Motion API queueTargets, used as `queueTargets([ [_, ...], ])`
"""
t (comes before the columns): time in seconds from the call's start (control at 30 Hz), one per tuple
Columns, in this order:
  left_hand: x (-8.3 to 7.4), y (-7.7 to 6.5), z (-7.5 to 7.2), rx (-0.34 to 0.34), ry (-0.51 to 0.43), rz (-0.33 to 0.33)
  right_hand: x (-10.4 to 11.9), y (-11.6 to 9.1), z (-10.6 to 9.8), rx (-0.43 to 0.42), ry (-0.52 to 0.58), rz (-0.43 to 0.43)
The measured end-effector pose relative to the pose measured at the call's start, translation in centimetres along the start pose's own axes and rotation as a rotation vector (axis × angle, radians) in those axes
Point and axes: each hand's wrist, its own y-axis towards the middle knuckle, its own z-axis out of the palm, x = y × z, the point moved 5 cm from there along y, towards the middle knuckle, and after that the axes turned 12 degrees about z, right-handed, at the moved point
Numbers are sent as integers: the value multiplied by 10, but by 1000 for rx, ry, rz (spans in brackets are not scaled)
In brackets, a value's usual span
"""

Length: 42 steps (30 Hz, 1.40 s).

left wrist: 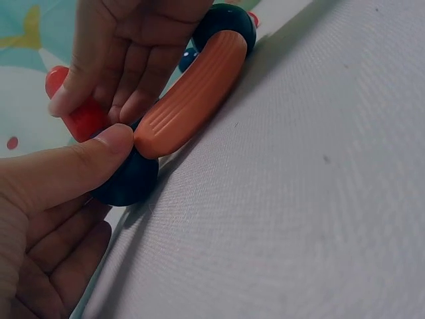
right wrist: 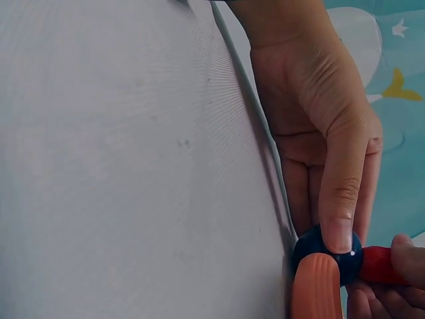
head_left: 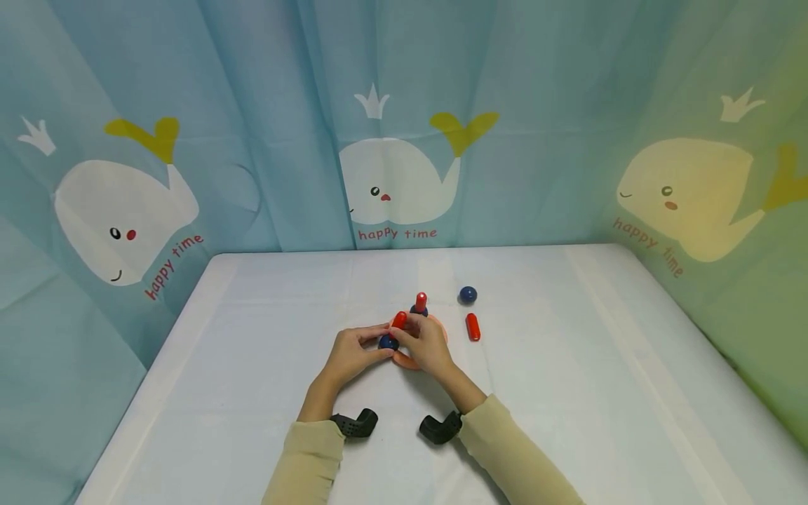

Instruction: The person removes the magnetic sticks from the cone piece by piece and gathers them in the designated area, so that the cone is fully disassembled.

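Observation:
In the head view my left hand [head_left: 351,352] steadies a dark blue ball [head_left: 388,343] between thumb and fingers. My right hand [head_left: 431,344] pinches a red rod [head_left: 399,320], whose lower end meets the top of that ball. A ribbed orange curved piece [left wrist: 196,100] runs from the held ball to another blue ball [left wrist: 229,16], as the left wrist view shows. Behind the right hand, a second red rod [head_left: 421,301] stands upright on a blue ball [head_left: 419,310]. My right hand covers part of the orange curve there. The right wrist view shows my left thumb pressing the held ball [right wrist: 352,262].
To the right of the joined pieces lie a loose blue ball [head_left: 468,295] and a loose red rod [head_left: 473,327]. Everything rests on a table with a white cloth [head_left: 252,393]. A blue curtain with whale prints [head_left: 284,140] hangs behind it.

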Motion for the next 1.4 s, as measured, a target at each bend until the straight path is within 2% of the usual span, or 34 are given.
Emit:
queueTargets([
  [0.4, -1, 1, 1, 5, 9, -8, 1, -1, 0, 15, 20, -8],
  [0.6, -2, 1, 2, 0, -25, 6, 0, -1, 0, 1, 28, 0],
  [0.7, -1, 1, 2, -1, -48, -14, -2, 0, 0, 11, 38, 15],
  [0.93, -2, 2, 2, -4, -33, -35, 3, 0, -7, -49, 13, 31],
  [1.17, -1, 1, 1, 2, -31, -42, 1, 0, -12, -20, -3, 69],
  [1.3, 1, 0, 1, -3, -37, -51, 2, -4, -19, 4, 20, 55],
  [1.4, 2, 0, 1, -4, -39, -55, 12, -13, -28, 15, 17, 62],
])
